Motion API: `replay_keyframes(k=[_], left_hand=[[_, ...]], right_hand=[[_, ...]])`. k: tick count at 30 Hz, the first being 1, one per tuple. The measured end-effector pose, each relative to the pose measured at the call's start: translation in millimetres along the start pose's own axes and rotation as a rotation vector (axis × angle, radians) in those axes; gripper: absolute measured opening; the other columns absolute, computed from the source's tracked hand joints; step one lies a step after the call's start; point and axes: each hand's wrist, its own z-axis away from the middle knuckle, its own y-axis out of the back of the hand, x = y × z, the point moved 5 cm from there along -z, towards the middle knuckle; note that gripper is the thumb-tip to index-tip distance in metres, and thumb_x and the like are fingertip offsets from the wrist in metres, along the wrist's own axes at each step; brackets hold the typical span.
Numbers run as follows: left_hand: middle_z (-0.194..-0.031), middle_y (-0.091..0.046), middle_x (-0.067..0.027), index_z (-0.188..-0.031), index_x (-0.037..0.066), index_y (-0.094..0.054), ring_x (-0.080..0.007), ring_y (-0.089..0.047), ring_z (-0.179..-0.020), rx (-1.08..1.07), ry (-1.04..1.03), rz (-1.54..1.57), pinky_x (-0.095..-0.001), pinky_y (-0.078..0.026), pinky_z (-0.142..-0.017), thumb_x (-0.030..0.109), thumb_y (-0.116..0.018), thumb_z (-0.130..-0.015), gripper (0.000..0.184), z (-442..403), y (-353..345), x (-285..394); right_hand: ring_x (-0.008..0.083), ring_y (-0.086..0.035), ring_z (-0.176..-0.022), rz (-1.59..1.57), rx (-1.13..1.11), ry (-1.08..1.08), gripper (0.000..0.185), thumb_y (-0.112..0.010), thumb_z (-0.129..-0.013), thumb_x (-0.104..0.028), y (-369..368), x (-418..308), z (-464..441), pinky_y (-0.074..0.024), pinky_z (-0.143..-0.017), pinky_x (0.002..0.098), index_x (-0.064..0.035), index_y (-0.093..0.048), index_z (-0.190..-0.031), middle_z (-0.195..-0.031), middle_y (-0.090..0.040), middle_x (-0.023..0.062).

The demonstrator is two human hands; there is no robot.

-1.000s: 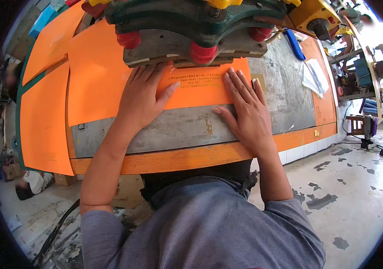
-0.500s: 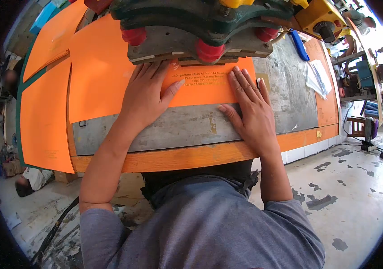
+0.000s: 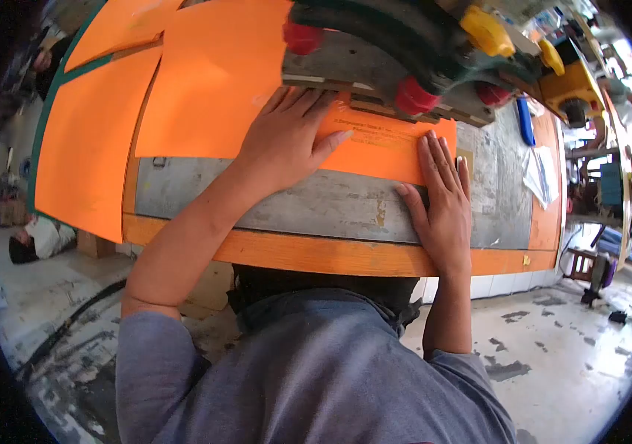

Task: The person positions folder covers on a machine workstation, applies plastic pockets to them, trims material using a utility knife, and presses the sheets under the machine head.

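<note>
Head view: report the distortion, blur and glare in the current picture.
Head view: fisheye bowing in the wooden table edge, black rounded borders; head view: printed lettering on the orange sheet too soft to read fully; head view: glare on the floor at right, washed-out brightness at upper right.
</note>
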Motion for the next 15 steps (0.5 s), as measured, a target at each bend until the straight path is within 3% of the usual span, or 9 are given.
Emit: replay_keyframes(k=[10,15], left_hand=[[-0.152,-0.064,-0.0210,-0.151,0.002,-0.060,-0.0408,-0.058,-0.141,0.123,-0.007,0.056,-0.0529,-0.039,-0.128,0.047,-0.065,-0.107,0.063,1.8,-0.5,1.7],[-0.151,-0.064,-0.0235,-0.153,-0.001,-0.058,-0.0406,-0.055,-0.146,0.075,0.023,0.075,-0.0534,-0.035,-0.130,0.049,-0.064,-0.107,0.068,1.7,-5.5,0.4]], right_hand=[[0.0316,-0.035,-0.166,-0.006,-0.019,-0.010,0.076,-0.067,-0.107,-0.048,-0.1,0.0,-0.7,-0.0203,-0.137,0.0547,-0.0085,-0.047,-0.169,-0.178,-0.041,0.0121],[0.0329,-0.035,-0.166,0.013,-0.029,0.000,0.075,-0.066,-0.108,-0.046,-0.9,0.3,-0.8,-0.0207,-0.136,0.0551,-0.0082,-0.046,-0.169,-0.177,-0.042,0.0123]])
